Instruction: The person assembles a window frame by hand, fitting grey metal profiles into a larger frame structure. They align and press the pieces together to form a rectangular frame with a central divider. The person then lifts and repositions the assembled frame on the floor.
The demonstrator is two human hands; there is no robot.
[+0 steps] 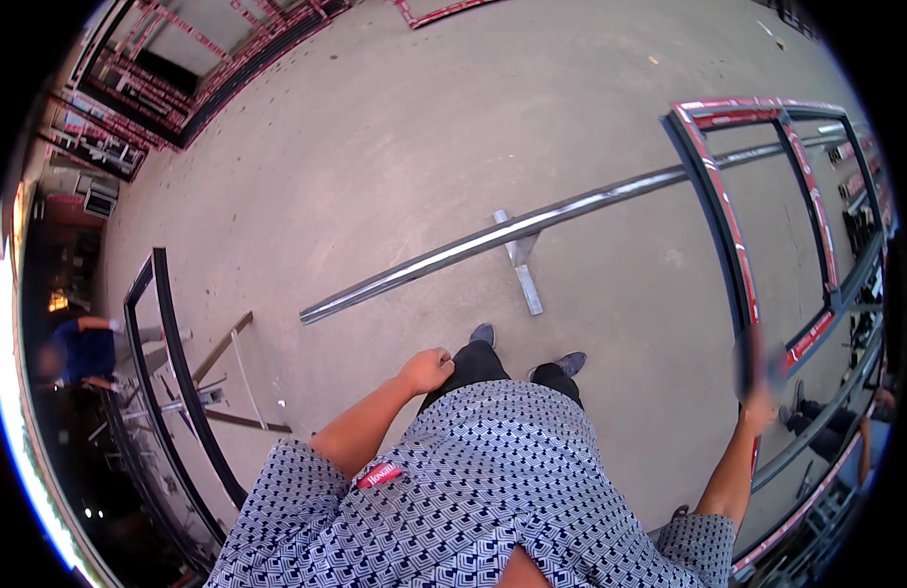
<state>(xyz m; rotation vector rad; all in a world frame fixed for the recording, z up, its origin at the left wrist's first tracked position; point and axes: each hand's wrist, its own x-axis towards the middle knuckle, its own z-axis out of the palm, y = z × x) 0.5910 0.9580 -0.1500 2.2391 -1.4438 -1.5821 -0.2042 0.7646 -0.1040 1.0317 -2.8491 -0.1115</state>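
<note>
The window frame [767, 225] at the right of the picture stands upright, right hand [757, 407] gripping its edge, left hand [426, 370] fisted, empty.

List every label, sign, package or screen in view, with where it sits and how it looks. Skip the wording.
Shirt label: a small red rectangular tag with pale lettering, on the left shoulder of the patterned shirt.
Protective tape: red-and-white printed strips along the dark window frame at the right, which the right hand touches.
No packages, signs or screens can be made out.
</note>
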